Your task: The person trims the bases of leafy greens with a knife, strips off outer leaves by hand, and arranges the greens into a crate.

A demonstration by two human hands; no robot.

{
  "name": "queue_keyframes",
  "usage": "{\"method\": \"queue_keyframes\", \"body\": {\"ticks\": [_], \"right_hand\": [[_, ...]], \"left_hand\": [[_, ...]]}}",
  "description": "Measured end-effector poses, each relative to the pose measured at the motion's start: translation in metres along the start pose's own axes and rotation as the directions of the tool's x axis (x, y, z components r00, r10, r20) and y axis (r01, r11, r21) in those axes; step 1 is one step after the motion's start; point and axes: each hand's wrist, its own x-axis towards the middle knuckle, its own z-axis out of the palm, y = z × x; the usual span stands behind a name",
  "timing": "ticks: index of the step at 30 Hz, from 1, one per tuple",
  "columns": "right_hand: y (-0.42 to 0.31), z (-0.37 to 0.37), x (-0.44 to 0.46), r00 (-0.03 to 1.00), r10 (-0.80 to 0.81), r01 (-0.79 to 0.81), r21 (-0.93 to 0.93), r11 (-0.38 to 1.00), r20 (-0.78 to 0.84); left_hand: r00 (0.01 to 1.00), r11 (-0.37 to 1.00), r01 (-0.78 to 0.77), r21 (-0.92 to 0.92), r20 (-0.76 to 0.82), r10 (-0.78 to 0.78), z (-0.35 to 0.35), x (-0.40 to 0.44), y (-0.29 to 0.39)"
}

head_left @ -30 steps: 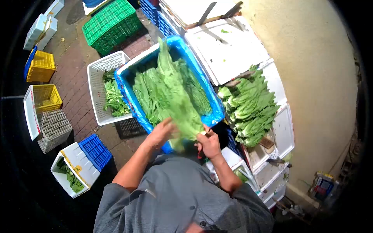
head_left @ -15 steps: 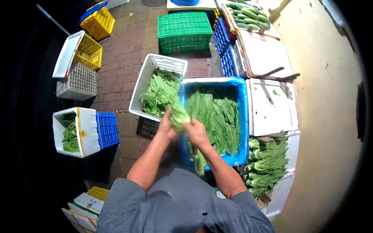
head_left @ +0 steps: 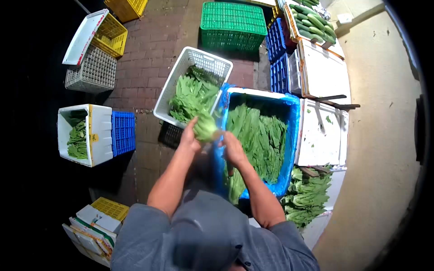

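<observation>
A leafy lettuce head is gripped near its pale base by my left hand, fingers closed round it. Its leaves trail over the white basket, where more loose greens lie. My right hand is closed just right of the lettuce base, its fingertips slightly blurred. From under that hand sticks the end of a dark-handled tool; its working end cannot be made out. Below and to the right of my right hand, long lettuce leaves fill a box with a blue plastic lining.
A green crate stands beyond the basket. White foam boxes line the right wall, with cucumbers at the far end and stacked lettuce nearer. At left are a foam box, a blue crate and a grey crate.
The view has shifted, so the crates and boxes sit differently in frame. My right hand has moved slightly away from the lettuce base, while my left hand keeps its grip.
</observation>
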Motion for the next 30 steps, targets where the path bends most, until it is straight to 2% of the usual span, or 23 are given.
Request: {"method": "queue_keyframes", "body": {"ticks": [2, 4, 6, 7, 10, 11, 14, 18, 24, 25, 28, 30], "right_hand": [[0.003, 0.003, -0.003, 0.988, -0.138, 0.134, -0.06, 0.989, -0.066], [-0.015, 0.004, -0.012, 0.972, -0.235, 0.223, -0.275, 0.935, -0.01], [-0.034, 0.015, -0.014, 0.944, -0.326, 0.322, -0.336, 0.885, 0.045], [-0.024, 0.021, -0.007, 0.952, -0.299, 0.306, -0.234, 0.923, 0.065], [-0.033, 0.033, 0.0, 0.909, -0.416, 0.401, -0.367, 0.839, 0.041], [-0.029, 0.038, 0.003, 0.889, -0.457, 0.431, -0.381, 0.818, 0.026], [-0.026, 0.046, 0.01, 0.901, -0.433, 0.388, -0.438, 0.811, -0.004], [-0.034, 0.051, 0.012, 0.892, -0.452, 0.408, -0.421, 0.81, -0.005], [-0.039, 0.044, 0.022, 0.892, -0.446, 0.436, -0.424, 0.794, 0.081], [-0.047, 0.042, 0.022, 0.915, -0.384, 0.4, -0.389, 0.83, 0.122], [-0.051, 0.04, 0.025, 0.88, -0.454, 0.469, -0.393, 0.791, 0.137], [-0.051, 0.042, 0.027, 0.874, -0.464, 0.481, -0.39, 0.785, 0.145]], "left_hand": [[0.998, 0.995, 0.025, -0.095, 0.062, -0.02, -0.004, 0.003, 0.008], [1.0, 0.997, -0.016, -0.08, -0.007, 0.016, 0.007, -0.009, 0.013], [1.0, 0.993, 0.0, -0.12, 0.03, 0.004, 0.009, -0.014, 0.016], [0.999, 0.99, 0.007, -0.141, 0.05, 0.0, 0.01, -0.017, 0.018], [0.999, 0.998, 0.034, -0.054, -0.026, -0.035, 0.019, -0.032, 0.023], [1.0, 0.996, 0.012, -0.087, -0.004, -0.013, 0.014, -0.028, 0.023], [0.999, 0.993, -0.045, -0.109, -0.025, 0.043, 0.013, -0.027, 0.022], [0.998, 0.992, -0.01, -0.125, 0.063, 0.018, 0.003, -0.022, 0.027], [0.993, 0.986, -0.062, -0.154, -0.105, 0.046, 0.013, -0.029, 0.032], [0.997, 0.986, -0.056, -0.156, -0.064, 0.047, 0.005, -0.025, 0.033], [0.997, 0.983, -0.075, -0.17, -0.014, 0.073, -0.002, -0.023, 0.036], [0.996, 0.982, -0.084, -0.167, -0.052, 0.076, -0.004, -0.024, 0.04]]}}
